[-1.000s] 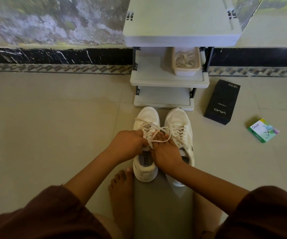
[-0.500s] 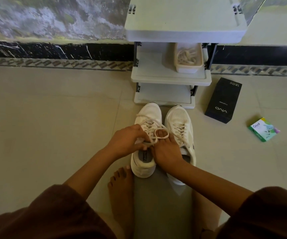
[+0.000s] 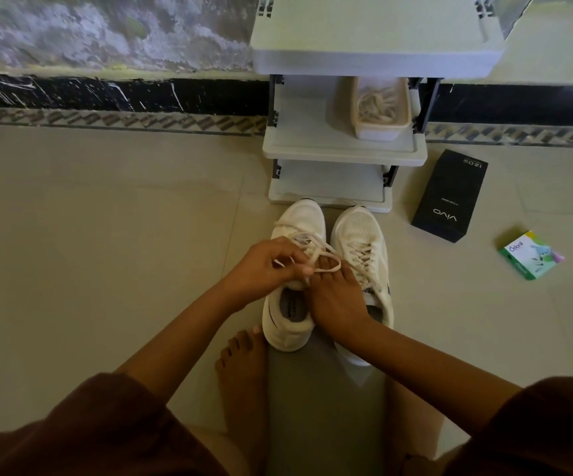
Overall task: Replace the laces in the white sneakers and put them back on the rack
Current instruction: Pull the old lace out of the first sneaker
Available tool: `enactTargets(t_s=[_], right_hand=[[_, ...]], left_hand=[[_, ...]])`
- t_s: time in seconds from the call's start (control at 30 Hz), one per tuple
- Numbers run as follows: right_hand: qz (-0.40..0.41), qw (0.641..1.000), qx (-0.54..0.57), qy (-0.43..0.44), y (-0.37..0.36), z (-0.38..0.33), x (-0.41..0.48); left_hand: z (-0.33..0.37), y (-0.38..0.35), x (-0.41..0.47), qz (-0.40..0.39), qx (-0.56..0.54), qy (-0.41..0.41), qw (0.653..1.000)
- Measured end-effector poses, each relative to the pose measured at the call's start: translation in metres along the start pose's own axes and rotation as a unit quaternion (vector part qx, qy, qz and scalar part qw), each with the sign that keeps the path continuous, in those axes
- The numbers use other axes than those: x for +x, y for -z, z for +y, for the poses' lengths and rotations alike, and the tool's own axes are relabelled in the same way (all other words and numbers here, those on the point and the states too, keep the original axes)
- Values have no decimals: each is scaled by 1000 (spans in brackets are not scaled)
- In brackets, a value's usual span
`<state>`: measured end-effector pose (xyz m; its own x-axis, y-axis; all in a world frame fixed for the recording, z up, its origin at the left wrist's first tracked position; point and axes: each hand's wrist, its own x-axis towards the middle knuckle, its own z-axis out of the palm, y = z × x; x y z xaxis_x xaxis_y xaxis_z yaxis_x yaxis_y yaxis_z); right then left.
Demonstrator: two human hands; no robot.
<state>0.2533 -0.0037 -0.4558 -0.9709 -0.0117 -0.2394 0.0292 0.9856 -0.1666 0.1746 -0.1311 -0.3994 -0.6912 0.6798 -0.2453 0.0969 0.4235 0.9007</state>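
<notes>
Seated facing a white tiered rack (image 3: pixel 343 151) backed against the wall, near enough to make the return a short reach. Working over a grey mat (image 3: pixel 323 407) running up to the rack's foot, probably to spare the soles the bare tiles. Set on it side by side, toes near the bottom shelf: the right sneaker (image 3: pixel 360 231), laced through, and the left sneaker (image 3: pixel 304 218), the one in hand. Left hand (image 3: pixel 261 269) curled above the tongue, right hand (image 3: pixel 336 297) low against the collar, seemingly bracing the shoe against the pull. Put aside on the tiles, clear of the elbows: a black box (image 3: pixel 450 197). On the middle shelf, a tub (image 3: pixel 381 132) of pale laces, perhaps the old ones. Farther right, a small green box (image 3: pixel 531 254). Last, the lace (image 3: pixel 326 259): one end pinched in the left fingers, a loop caught round the bent right fingers, apparently mid-bow. Shelving not yet done.
</notes>
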Motion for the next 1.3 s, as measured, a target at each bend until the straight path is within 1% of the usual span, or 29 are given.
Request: enactTargets(t_s=[0.03,0.07,0.13,0.17,0.23,0.27,0.3,0.33,0.37,0.43,0.47,0.5,0.57,0.63,0.67,0.7,0.73,0.77,0.8,0.83,0.87,0.9,0.93,1.0,1.07,1.13,1.2,1.3], right_hand=[[-9,1000,-6,-3,-2,-1,0],[-13,1000,-10,-7,-4,-1,1],[-11,1000,-4,-14,-5,0,2],[0,1000,1,-13,-5,1,2],[37,999,12,6,-4,3,2],[51,998,22,18,-3,4,3],[59,997,32,29,-2,4,3],[61,997,39,33,-1,5,2],[55,997,39,31,-1,5,2],[32,999,22,22,-2,5,1],[23,999,16,21,-3,5,1],[19,999,18,19,-3,6,1],[15,1000,26,8,-3,7,1],[-2,1000,9,0,-3,8,3],[-15,1000,2,-2,-4,7,3],[-25,1000,1,-5,-5,7,4],[-30,1000,3,-7,-6,6,4],[-32,999,8,-9,-6,6,5],[-34,999,12,-10,-5,6,5],[-36,999,16,-12,-5,6,5],[-37,999,18,-14,-5,6,5],[-40,999,18,-16,-5,6,4],[-43,999,16,-17,-5,5,4],[-45,999,10,-20,-5,4,4],[-50,998,9,-24,-4,2,4],[-54,998,13,-31,-2,1,4],[-51,998,12,-33,-2,0,5],[-49,998,8,-29,-3,1,6]], left_hand=[[-4,4,0,21,64,1,998],[-10,9,0,17,164,-6,986],[-19,14,-3,-31,363,-28,931],[-22,12,-4,-47,423,-39,904],[-26,1,-6,-33,491,-65,868],[-27,-6,-6,-15,511,-76,856],[-27,-11,-6,4,518,-78,852],[-27,-15,-6,23,499,-72,863],[-26,-16,-4,37,454,-52,889],[-21,-15,-2,47,292,-21,955],[-17,-14,-2,42,199,-19,979],[-11,-12,-2,25,122,-21,992],[-6,-10,-4,-14,5,-17,1000],[-6,-7,-6,-9,-50,-10,999],[-10,-4,-6,9,-23,-10,1000],[-14,-1,-6,22,59,-13,998],[-18,2,-6,19,184,-14,983],[-22,3,-6,6,314,-19,949],[-26,2,-7,-6,413,-30,910],[-29,-1,-8,-7,469,-45,882],[-30,-5,-10,3,492,-59,869],[-31,-10,-11,21,493,-70,867],[-32,-14,-11,36,481,-75,873],[-30,-17,-7,65,394,-52,915],[-29,-15,-3,66,263,-21,962],[-28,-13,-2,58,169,2,984],[-32,-15,-5,87,128,8,988],[-42,-24,-14,200,117,-14,973]])
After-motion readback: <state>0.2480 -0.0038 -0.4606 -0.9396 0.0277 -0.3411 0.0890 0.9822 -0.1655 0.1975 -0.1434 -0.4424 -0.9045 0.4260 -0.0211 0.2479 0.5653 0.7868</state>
